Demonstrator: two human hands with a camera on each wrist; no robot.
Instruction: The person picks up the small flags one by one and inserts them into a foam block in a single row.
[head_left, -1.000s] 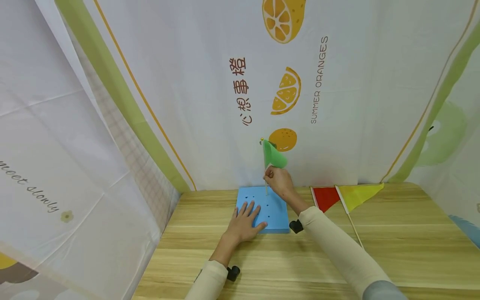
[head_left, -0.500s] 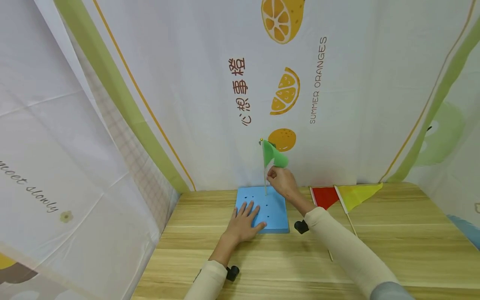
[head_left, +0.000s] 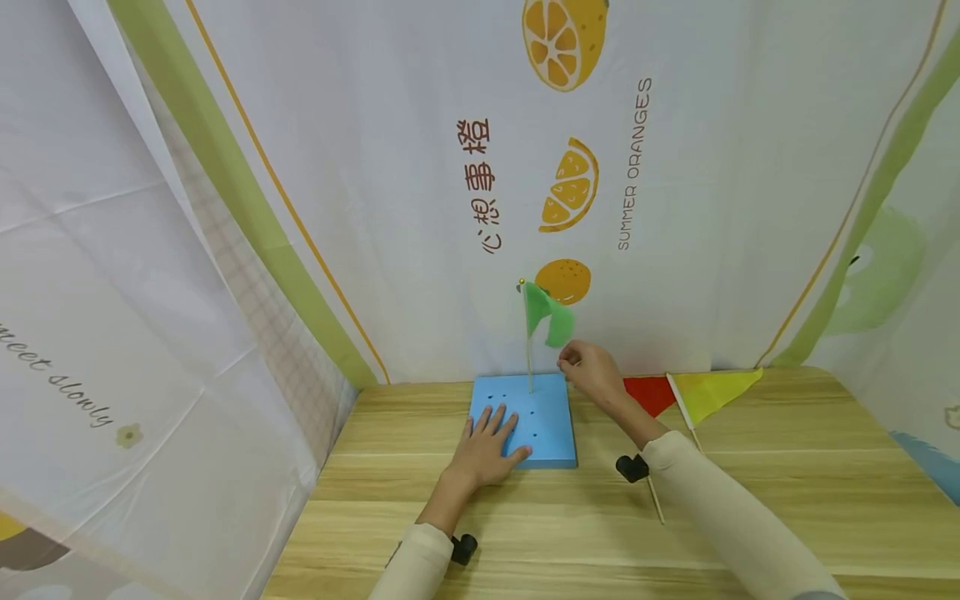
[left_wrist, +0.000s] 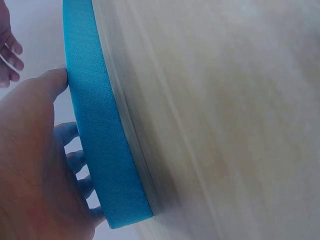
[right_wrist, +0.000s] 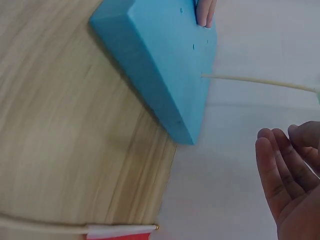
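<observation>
The right arm [head_left: 727,500] partly hides a red flag [head_left: 649,394] and yellow flag [head_left: 714,393], the right hand [head_left: 592,372] relaxed and empty near the green flag [head_left: 537,308], upright in the blue block [head_left: 553,421] beneath the left hand [head_left: 483,450], fingers spread.

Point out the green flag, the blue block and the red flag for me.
Green flag [head_left: 555,313]: head view, on the middle of its cloth.
Blue block [head_left: 552,422]: head view, on its bare top face.
Red flag [head_left: 649,393]: head view, on its cloth.
</observation>
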